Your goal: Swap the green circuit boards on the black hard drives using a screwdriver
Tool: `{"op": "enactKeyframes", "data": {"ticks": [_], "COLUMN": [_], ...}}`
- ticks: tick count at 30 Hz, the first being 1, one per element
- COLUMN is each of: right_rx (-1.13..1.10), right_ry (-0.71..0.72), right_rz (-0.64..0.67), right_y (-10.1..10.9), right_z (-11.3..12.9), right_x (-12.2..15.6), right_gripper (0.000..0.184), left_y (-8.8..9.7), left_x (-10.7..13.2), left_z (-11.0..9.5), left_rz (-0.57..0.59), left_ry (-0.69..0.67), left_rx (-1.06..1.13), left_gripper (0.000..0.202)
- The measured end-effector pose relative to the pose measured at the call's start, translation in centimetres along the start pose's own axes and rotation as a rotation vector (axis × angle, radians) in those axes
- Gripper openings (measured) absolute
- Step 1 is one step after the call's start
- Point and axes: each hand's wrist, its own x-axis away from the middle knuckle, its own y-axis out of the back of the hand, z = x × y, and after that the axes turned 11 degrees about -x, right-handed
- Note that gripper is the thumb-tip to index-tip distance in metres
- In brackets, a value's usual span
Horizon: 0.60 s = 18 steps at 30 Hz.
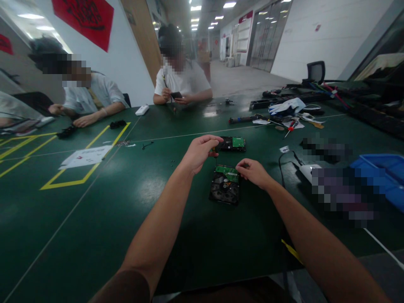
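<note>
1. Hard drive (224,189): lies board-side up on the green table (126,202), between both hands.
2. Risk, as a judgement: the slim tool (216,158) could slip and gouge the board if the drive shifts.
3. Left hand (200,153): raised, fingers pinched together on the tool.
4. Right hand (254,172): fingers curled at the drive's far right corner; whether clamped or resting, cannot tell.

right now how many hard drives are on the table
2. The near drive lies between the hands, right hand touching its edge, left hand holding a thin tool over it. The far drive lies just beyond. More may hide in the clutter at right.
</note>
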Motion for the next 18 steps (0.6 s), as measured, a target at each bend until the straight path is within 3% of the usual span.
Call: {"op": "enactKeyframes", "data": {"ticks": [13, 18], "right_rx": [-0.016, -0.081], "right_ry": [-0.001, -0.039], "right_rz": [0.016, 0.095], "right_y": [0.01, 0.48], "right_z": [-0.03, 0.06], "right_x": [0.01, -0.08], "right_gripper": [0.014, 0.019], "left_y": [-0.09, -0.07], "left_x": [-0.03, 0.03], "left_z": [0.05, -0.10], "left_rz": [-0.006, 0.009], "left_ry": [0.043, 0.058], "left_rx": [0.079, 0.126], "left_gripper": [0.011, 0.012]}}
